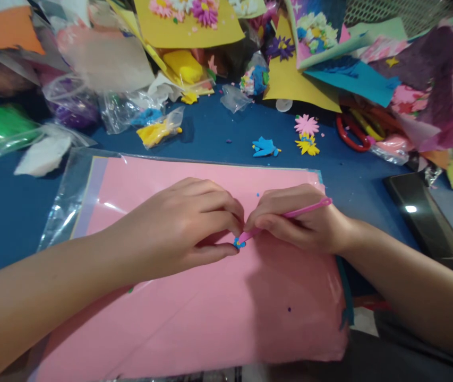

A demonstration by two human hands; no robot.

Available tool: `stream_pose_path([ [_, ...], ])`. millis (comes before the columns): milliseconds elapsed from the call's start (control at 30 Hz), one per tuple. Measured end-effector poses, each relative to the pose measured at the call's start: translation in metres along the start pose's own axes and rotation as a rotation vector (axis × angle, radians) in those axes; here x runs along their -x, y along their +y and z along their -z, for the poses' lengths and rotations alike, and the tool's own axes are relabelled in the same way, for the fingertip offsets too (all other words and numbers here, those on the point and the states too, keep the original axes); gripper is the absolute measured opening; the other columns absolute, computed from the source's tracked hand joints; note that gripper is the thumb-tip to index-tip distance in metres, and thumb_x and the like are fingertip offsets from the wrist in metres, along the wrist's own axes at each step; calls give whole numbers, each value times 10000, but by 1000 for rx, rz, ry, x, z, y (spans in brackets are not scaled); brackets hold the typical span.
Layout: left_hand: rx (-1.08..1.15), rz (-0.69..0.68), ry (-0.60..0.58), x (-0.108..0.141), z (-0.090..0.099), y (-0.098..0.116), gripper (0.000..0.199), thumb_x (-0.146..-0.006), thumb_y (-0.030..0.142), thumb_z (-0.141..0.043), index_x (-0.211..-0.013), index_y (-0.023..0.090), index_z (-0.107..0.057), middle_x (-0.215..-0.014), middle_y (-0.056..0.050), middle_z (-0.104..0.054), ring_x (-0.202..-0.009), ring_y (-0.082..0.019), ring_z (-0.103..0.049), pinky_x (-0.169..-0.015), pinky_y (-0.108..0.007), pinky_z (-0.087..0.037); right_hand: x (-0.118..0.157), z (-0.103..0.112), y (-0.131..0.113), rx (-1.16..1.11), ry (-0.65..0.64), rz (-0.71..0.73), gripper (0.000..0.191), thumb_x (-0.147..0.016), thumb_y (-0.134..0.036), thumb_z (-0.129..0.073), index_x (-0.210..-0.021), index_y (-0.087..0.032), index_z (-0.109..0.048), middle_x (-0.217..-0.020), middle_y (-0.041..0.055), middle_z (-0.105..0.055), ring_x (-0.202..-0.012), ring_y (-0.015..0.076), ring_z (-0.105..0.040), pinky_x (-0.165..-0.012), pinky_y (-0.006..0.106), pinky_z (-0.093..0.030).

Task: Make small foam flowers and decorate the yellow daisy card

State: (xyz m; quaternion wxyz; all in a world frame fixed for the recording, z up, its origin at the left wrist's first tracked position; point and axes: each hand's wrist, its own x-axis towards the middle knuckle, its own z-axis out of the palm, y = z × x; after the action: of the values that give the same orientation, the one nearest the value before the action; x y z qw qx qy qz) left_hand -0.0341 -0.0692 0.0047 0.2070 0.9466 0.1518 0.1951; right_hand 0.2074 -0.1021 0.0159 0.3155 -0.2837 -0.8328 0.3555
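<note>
A tiny blue clay flower with a yellow centre (239, 243) is on a pink sheet in a clear plastic sleeve (210, 313). The thumb and fingertips of my left hand (198, 223) close around the flower's left edge, steadying it. My right hand (298, 220) is wrapped around a slim pink modelling tool (308, 208), held like a pen. The tool's tip touches the flower or sits just above it; I cannot tell which. Farther back on the blue table lie a pink clay flower (306, 124), a yellow clay flower (307, 144) and a blue clay piece (265, 147).
Bags of green clay (5, 124), purple clay (73, 106) and yellow clay (156, 132) stand at the back left. Red-handled scissors (351, 135) and a dark phone (427, 220) are on the right. Papers bearing clay flowers (194, 29) crowd the far edge.
</note>
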Motion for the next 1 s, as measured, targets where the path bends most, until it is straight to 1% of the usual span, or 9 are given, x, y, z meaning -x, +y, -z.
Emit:
stream_pose_path([
  [233, -7, -8, -3, -1, 0, 1, 156, -995, 341, -606, -977, 209, -687, -1069, -31, -736, -1042, -227, -665, -937, -390, -459, -2, -1, -3, 88, -11, 15, 284, -1015, -169, -526, -835, -118, -741, -773, 60, -779, -703, 91, -695, -679, 189, -526],
  [400, -14, -15, 1, -1, -1, 0, 143, -992, 332, -610, -991, 213, -689, -1083, -33, -735, -1046, -229, -665, -934, -395, -466, -1, -1, -2, 113, 0, 20, 260, -1007, -170, -554, -846, -111, -749, -778, 57, -778, -708, 82, -687, -689, 177, -518],
  [500, -22, -15, 1, 0, -1, -1, 130, -984, 334, -624, -1009, 223, -686, -1098, -31, -729, -1064, -228, -660, -949, -398, -463, 0, -1, -1, 89, 15, 10, 247, -1005, -159, -553, -854, -118, -744, -787, 38, -777, -712, 70, -688, -687, 163, -519],
  [600, -21, -17, -3, 1, -1, -2, 120, -975, 337, -641, -1028, 238, -685, -1095, -21, -728, -1070, -223, -657, -959, -395, -460, 0, 0, -1, 27, 9, -10, 263, -1020, -152, -520, -871, -130, -737, -826, 31, -788, -754, 66, -709, -706, 155, -529],
  [767, -24, -1, -9, 1, -1, -1, 126, -965, 344, -656, -1012, 232, -690, -1099, -22, -729, -1059, -215, -657, -961, -383, -459, -1, -1, -2, 49, -9, -14, 256, -1014, -176, -533, -864, -136, -737, -830, 47, -795, -755, 97, -722, -714, 195, -548],
  [867, -22, 3, -11, 1, -2, -1, 140, -965, 348, -656, -1017, 226, -697, -1104, -24, -730, -1059, -215, -657, -964, -380, -458, -1, -2, -3, 69, 2, -22, 246, -1002, -172, -549, -852, -135, -740, -813, 48, -790, -729, 96, -708, -706, 197, -542],
  [1000, 0, 15, -20, 0, -1, -1, 141, -965, 346, -657, -1046, 241, -705, -1132, -16, -730, -1079, -212, -653, -981, -366, -442, -1, 1, -2, -6, 22, -35, 279, -1018, -155, -510, -848, -149, -732, -819, 36, -779, -756, 91, -712, -696, 188, -536],
])
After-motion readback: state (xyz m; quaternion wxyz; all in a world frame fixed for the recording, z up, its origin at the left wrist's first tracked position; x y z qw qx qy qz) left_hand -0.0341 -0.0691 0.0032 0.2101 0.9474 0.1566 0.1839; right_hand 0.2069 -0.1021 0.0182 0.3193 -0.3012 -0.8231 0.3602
